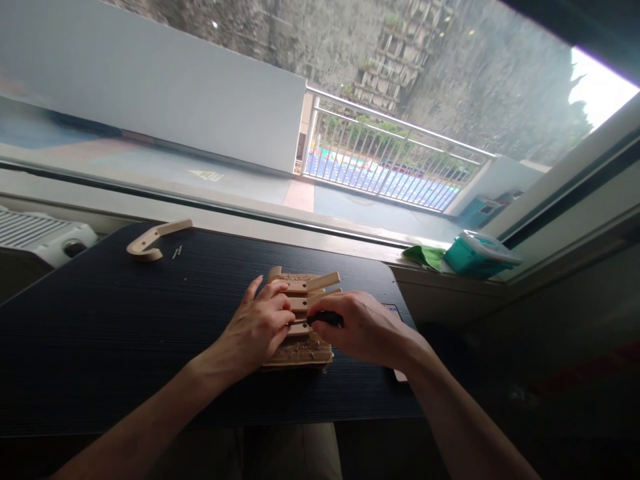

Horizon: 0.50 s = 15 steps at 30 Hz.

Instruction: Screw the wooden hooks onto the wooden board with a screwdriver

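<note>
My right hand [350, 323] is closed around the short black handle of a screwdriver [326, 319], which lies nearly level and points left. Its thin shaft runs toward the fingertips of my left hand [260, 319]. That hand is palm down with curled fingers gripping the left ends of several pale wooden hooks [299, 305]; one finger sticks up. Dark holes show in the hooks. They lie side by side across a rough, brownish board [299, 355] with ragged edges. What the screwdriver's tip touches is hidden by my left fingers.
The dark table [125, 333] ends at a window sill. A loose wooden hook [155, 240] lies at the far left beside small screws [177, 252]. A phone [400, 375] is partly under my right forearm. A green cloth [424, 256] and teal box [480, 255] stand right; a radiator [45, 233] left.
</note>
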Each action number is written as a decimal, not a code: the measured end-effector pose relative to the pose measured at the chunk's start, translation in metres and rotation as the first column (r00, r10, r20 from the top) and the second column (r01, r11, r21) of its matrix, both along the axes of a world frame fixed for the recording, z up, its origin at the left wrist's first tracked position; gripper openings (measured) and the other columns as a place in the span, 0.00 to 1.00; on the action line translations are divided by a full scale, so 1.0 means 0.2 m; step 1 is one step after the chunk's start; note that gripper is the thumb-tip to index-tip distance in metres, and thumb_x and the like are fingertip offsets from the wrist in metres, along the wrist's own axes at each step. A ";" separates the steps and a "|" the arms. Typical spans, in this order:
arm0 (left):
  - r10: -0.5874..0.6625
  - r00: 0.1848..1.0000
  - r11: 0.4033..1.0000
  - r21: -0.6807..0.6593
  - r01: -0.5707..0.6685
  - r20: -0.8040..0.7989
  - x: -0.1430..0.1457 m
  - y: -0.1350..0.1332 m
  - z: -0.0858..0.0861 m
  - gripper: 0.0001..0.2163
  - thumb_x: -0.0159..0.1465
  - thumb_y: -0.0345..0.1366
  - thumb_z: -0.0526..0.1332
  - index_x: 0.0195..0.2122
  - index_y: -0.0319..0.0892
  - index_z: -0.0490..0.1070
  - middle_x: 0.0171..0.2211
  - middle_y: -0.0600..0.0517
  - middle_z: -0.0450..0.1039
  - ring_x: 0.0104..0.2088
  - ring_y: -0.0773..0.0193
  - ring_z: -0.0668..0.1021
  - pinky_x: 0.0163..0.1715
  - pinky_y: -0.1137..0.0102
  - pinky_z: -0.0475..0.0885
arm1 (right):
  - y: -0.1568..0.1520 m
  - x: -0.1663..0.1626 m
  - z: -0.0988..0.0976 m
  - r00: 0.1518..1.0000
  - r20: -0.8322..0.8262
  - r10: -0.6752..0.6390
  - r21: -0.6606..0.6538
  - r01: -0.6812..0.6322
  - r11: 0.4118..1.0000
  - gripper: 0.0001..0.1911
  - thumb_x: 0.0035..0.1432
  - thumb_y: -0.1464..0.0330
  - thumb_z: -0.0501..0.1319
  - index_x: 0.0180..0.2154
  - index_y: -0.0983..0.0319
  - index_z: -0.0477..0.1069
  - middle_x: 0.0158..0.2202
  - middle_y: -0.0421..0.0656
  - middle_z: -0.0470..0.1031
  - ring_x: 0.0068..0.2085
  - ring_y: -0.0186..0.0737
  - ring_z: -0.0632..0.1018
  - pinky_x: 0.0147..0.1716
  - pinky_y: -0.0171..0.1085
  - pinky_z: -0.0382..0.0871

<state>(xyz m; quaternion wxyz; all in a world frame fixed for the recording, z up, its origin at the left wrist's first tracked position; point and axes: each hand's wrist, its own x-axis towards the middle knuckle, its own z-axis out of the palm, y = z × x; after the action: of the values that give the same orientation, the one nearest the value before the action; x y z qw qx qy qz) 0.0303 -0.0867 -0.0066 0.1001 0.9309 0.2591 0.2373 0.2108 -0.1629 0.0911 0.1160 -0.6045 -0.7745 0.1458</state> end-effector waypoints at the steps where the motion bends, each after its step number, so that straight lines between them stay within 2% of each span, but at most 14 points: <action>1: -0.002 1.000 1.000 -0.004 0.003 0.007 -0.01 0.00 0.00 0.09 0.60 0.29 0.55 0.32 0.48 0.74 0.36 0.53 0.75 0.56 0.55 0.66 0.60 0.46 0.44 | -0.02 0.02 -0.01 0.999 -0.021 -0.025 0.005 0.026 1.000 0.10 0.56 0.66 0.57 0.37 0.55 0.77 0.29 0.38 0.76 0.29 0.33 0.72 0.27 0.32 0.57; 4: 0.016 0.994 1.000 -0.014 -0.014 0.112 -0.05 0.01 0.04 0.08 0.60 0.31 0.56 0.33 0.47 0.74 0.40 0.52 0.74 0.55 0.56 0.68 0.59 0.51 0.52 | -0.08 0.13 -0.06 0.974 -0.163 -0.159 0.042 0.168 0.985 0.12 0.57 0.62 0.58 0.41 0.54 0.77 0.31 0.38 0.78 0.29 0.34 0.73 0.28 0.32 0.63; 6: 0.049 0.973 0.999 -0.032 -0.043 0.224 -0.09 0.01 0.07 0.07 0.61 0.32 0.57 0.36 0.46 0.74 0.44 0.51 0.73 0.52 0.57 0.69 0.55 0.58 0.61 | -0.13 0.20 -0.13 0.917 -0.290 -0.272 0.102 0.313 0.944 0.17 0.55 0.61 0.60 0.46 0.55 0.75 0.32 0.40 0.78 0.28 0.36 0.74 0.29 0.34 0.67; 7: 0.071 0.959 0.997 -0.057 -0.057 0.276 -0.11 0.00 0.08 0.06 0.61 0.33 0.58 0.37 0.45 0.74 0.44 0.50 0.73 0.50 0.58 0.71 0.52 0.61 0.65 | -0.16 0.23 -0.17 0.895 -0.340 -0.290 0.091 0.338 0.937 0.17 0.55 0.62 0.60 0.47 0.56 0.74 0.34 0.41 0.79 0.31 0.38 0.75 0.31 0.35 0.68; 9: 0.106 0.930 0.991 -0.114 -0.070 0.352 -0.15 0.00 0.10 0.05 0.60 0.35 0.60 0.37 0.45 0.73 0.42 0.51 0.73 0.45 0.61 0.74 0.46 0.67 0.70 | -0.22 0.24 -0.25 0.858 -0.423 -0.291 0.008 0.325 0.946 0.14 0.56 0.66 0.59 0.45 0.57 0.73 0.37 0.42 0.78 0.36 0.39 0.76 0.33 0.35 0.70; 12: 0.111 0.911 0.986 -0.160 -0.051 0.397 -0.18 -0.02 0.10 0.05 0.60 0.34 0.61 0.38 0.45 0.72 0.39 0.54 0.74 0.40 0.65 0.76 0.42 0.71 0.71 | -0.27 0.15 -0.36 0.823 -0.485 -0.295 -0.090 0.288 0.953 0.09 0.56 0.70 0.57 0.40 0.58 0.71 0.36 0.40 0.77 0.36 0.36 0.76 0.34 0.33 0.70; 14: 0.077 0.928 0.986 -0.169 -0.016 0.364 -0.21 -0.04 0.09 0.07 0.61 0.32 0.59 0.40 0.46 0.71 0.38 0.55 0.74 0.39 0.65 0.76 0.40 0.73 0.72 | -0.28 0.06 -0.43 0.816 -0.504 -0.283 -0.067 0.290 0.955 0.10 0.54 0.74 0.58 0.39 0.59 0.69 0.36 0.40 0.76 0.38 0.36 0.76 0.38 0.34 0.70; 15: 0.057 0.940 0.986 -0.165 -0.001 0.337 -0.22 -0.05 0.08 0.08 0.61 0.31 0.59 0.41 0.46 0.70 0.37 0.55 0.75 0.39 0.65 0.77 0.40 0.73 0.73 | -0.28 0.01 -0.46 0.830 -0.504 -0.238 -0.007 0.272 0.962 0.11 0.51 0.75 0.59 0.38 0.59 0.69 0.35 0.40 0.75 0.38 0.36 0.76 0.38 0.34 0.70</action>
<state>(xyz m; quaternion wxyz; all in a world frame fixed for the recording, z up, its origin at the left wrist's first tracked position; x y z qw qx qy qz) -0.0141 -0.0964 0.0086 0.2155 0.8606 0.2702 0.3741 0.2129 -0.2180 -0.0001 0.3504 -0.6398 -0.6345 0.2554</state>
